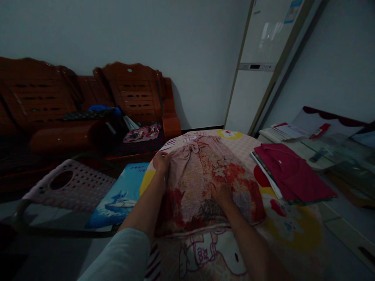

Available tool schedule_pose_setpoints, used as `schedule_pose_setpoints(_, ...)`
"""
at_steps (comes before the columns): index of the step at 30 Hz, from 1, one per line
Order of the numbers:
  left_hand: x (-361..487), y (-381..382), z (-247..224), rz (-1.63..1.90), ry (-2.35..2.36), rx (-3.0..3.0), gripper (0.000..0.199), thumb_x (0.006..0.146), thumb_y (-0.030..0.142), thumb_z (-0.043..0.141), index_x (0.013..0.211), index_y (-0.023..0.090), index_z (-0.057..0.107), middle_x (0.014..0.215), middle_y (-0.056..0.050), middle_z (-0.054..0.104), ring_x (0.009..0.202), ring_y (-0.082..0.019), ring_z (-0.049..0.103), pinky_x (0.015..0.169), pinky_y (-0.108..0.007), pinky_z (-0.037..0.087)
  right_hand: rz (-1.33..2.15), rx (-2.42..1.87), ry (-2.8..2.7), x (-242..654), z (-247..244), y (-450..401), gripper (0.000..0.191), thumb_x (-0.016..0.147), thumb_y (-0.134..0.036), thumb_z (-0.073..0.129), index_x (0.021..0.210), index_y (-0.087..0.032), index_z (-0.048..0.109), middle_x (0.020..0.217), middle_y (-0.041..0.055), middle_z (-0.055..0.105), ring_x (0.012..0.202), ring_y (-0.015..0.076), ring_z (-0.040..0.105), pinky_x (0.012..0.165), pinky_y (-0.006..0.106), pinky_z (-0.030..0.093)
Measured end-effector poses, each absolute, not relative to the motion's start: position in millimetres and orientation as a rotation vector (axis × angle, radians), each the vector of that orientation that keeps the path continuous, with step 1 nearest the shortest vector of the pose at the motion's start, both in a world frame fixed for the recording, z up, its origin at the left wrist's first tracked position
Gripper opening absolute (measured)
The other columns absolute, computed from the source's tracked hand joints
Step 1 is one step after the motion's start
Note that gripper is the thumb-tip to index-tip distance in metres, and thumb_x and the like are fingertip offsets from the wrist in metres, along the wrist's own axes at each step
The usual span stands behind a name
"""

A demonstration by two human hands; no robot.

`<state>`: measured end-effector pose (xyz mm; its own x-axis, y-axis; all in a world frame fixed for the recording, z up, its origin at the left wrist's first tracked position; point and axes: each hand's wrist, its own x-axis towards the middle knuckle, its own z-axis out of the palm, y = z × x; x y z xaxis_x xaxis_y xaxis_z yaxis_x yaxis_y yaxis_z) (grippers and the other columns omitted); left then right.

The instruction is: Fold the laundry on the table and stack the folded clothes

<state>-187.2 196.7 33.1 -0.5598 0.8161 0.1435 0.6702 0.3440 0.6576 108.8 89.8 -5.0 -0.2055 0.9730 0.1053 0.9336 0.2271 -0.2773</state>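
Note:
A pink garment with red and grey patches (190,183) lies spread on a round table with a patterned cloth (293,234). Near its upper left, the fabric is gathered in a twist. My left hand (161,162) is at the garment's upper left edge, fingers closed on the fabric there. Over the middle of the garment rests my right hand (222,193), its fingers bent against the cloth; whether it pinches any fabric cannot be made out. To the right, a stack of folded clothes with a dark red one on top (293,171) sits on the table.
A woven chair (88,187) with a blue cushion (121,195) stands left of the table. Behind are wooden seats (134,93) holding cloths and bags. A tall white cabinet-like unit (249,93) stands at the back; papers (290,130) lie on a side surface at right.

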Motion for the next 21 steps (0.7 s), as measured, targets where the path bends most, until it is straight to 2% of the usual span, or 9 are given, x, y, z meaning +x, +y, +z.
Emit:
schedule_pose_setpoints(3, -214, 192, 34, 0.989, 2.425, 1.367, 0.025, 0.083, 0.026, 0.06, 0.103, 0.015, 0.07, 0.098, -0.012, 0.073, 0.097, -0.026, 0.067, 0.082, -0.029, 0.047, 0.217, -1.809, -2.238, 108, -3, 89, 0.031, 0.096, -0.03, 0.042, 0.109, -0.024, 0.07, 0.094, 0.007, 0.074, 0.086, 0.0204, 0.067, 0.075, 0.028, 0.043)
schedule_pose_setpoints(7, -219, 188, 27, 0.876, 2.258, 1.461, 0.032, 0.078, 0.022, 0.066, 0.11, 0.017, 0.069, 0.083, -0.004, 0.074, 0.078, -0.019, 0.068, 0.072, -0.024, 0.048, 0.22, -1.813, -2.232, 108, -2, 89, 0.032, 0.096, -0.029, 0.042, 0.11, -0.024, 0.071, 0.094, 0.0076, 0.074, 0.086, 0.0212, 0.068, 0.074, 0.029, 0.043)
schedule_pose_setpoints(9, -219, 186, 22, 0.83, 2.218, 1.523, 0.038, 0.077, 0.02, 0.066, 0.116, 0.019, 0.067, 0.085, -0.003, 0.074, 0.077, -0.018, 0.068, 0.07, -0.023, 0.048, 0.221, -1.806, -2.227, 109, -2, 89, 0.032, 0.096, -0.029, 0.042, 0.111, -0.024, 0.07, 0.095, 0.0073, 0.074, 0.086, 0.0211, 0.068, 0.075, 0.029, 0.042)
schedule_pose_setpoints(13, -225, 179, 17, 0.703, 2.391, 1.541, 0.033, 0.082, 0.02, 0.062, 0.115, 0.017, 0.067, 0.102, -0.01, 0.074, 0.096, -0.023, 0.068, 0.079, -0.026, 0.049, 0.237, -1.798, -2.228, 109, -6, 90, 0.03, 0.096, -0.03, 0.043, 0.109, -0.024, 0.07, 0.095, 0.0065, 0.074, 0.086, 0.0195, 0.067, 0.075, 0.028, 0.041)
schedule_pose_setpoints(18, -219, 181, 20, 0.735, 2.543, 1.605, 0.036, 0.087, 0.029, 0.057, 0.117, 0.013, 0.066, 0.117, -0.018, 0.067, 0.111, -0.031, 0.063, 0.09, -0.038, 0.05, 0.239, -1.836, -2.205, 108, -7, 90, 0.03, 0.097, -0.03, 0.043, 0.111, -0.025, 0.07, 0.095, 0.0061, 0.074, 0.087, 0.0192, 0.067, 0.075, 0.028, 0.041)
schedule_pose_setpoints(21, -198, 201, 26, 0.837, 2.387, 1.754, 0.034, 0.083, 0.017, 0.055, 0.113, 0.014, 0.07, 0.117, -0.014, 0.069, 0.114, -0.028, 0.061, 0.098, -0.037, 0.047, 0.244, -1.835, -2.213, 108, -6, 89, 0.031, 0.097, -0.031, 0.043, 0.112, -0.025, 0.07, 0.094, 0.0064, 0.074, 0.086, 0.0191, 0.067, 0.076, 0.028, 0.041)
